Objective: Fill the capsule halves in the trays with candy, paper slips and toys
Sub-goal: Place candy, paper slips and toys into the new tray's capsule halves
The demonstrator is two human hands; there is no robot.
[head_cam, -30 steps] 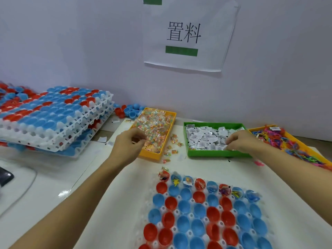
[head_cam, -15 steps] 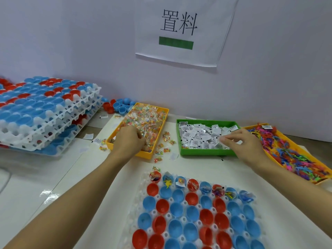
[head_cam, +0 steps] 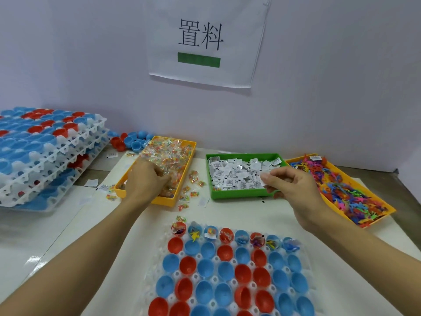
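Capsule halves [head_cam: 206, 269], glossy round plastic cups, red, blue

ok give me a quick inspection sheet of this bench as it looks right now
surface: white table with a white sheet over it.
job's things: capsule tray, far row filled, the other halves that show are empty; yellow candy tray; green slip tray; toy tray.
clutter: spilled candies beside the candy tray; stray paper slips; loose capsule halves by the wall.
grippers: left hand grips candy in its tray; right hand pinches paper slips over the green tray's near right corner.
cables: nothing seen.
surroundings: stacked trays of capsule halves at left; paper sign on the wall.
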